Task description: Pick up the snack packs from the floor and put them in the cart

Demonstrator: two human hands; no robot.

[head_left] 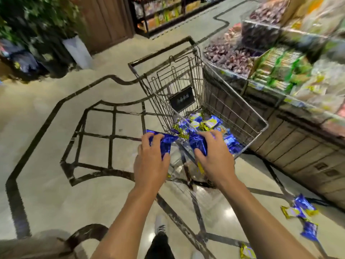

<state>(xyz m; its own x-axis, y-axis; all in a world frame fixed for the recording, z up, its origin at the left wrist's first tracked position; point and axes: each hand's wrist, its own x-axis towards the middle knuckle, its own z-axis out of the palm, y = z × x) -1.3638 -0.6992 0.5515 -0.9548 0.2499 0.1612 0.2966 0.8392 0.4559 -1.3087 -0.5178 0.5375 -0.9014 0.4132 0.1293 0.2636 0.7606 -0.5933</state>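
Over the cart (248,116) rim, our left hand (151,161) and right hand (214,156) each clutch blue snack packs (164,142); more lie on the floor (46,150).

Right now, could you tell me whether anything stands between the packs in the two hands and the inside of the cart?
Nothing visible does. The left hand and right hand each grip blue snack packs at the near rim of the cart. Its top is open, and only packs already dropped in lie on its bottom.

Below me, the glossy beige tiled floor with dark inlaid lines (46,184) carries my wire shopping cart (242,116) and scattered blue-and-gold foil snack packs (300,208).
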